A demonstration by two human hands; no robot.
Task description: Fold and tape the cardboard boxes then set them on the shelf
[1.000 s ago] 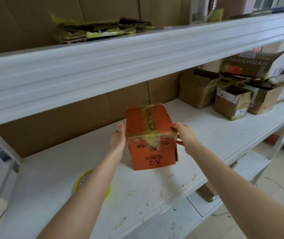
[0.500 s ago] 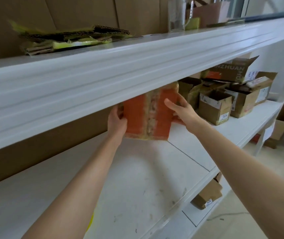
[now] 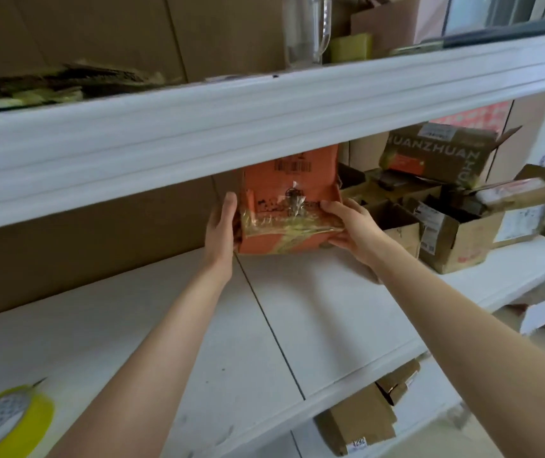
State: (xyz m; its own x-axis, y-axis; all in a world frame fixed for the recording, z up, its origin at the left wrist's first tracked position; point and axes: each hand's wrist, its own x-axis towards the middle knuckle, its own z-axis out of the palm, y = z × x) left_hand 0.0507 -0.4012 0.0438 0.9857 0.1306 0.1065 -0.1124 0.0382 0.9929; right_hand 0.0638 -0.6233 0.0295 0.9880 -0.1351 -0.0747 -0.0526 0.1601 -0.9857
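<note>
Shelf: white middle board (image 3: 314, 309), with brown cardboard sheeting behind it; my two arms reach across it.
Upper rail: white front edge of the next level (image 3: 198, 127), crossing the whole view and hiding the top of the box I hold.
Brown boxes: an open-flapped group (image 3: 456, 233) on the same board, just to the right of my right hand.
Orange box: the orange box (image 3: 291, 183) is at the back of the middle board, between my hands, barcode face toward me, with yellowish tape across its near lower edge. I cannot tell whether its base touches the board.
Left hand: my left hand (image 3: 221, 223) lies flat against the box's left side, fingers straight and pressing.
Right hand: my right hand (image 3: 347, 226) clamps the box's lower right corner, fingers over the taped edge, thumb beneath.
Lower box: a closed brown carton (image 3: 357, 421) on the level below.
Tape roll: yellow roll (image 3: 6, 421) lying flat at the board's near left, well apart from the box.
</note>
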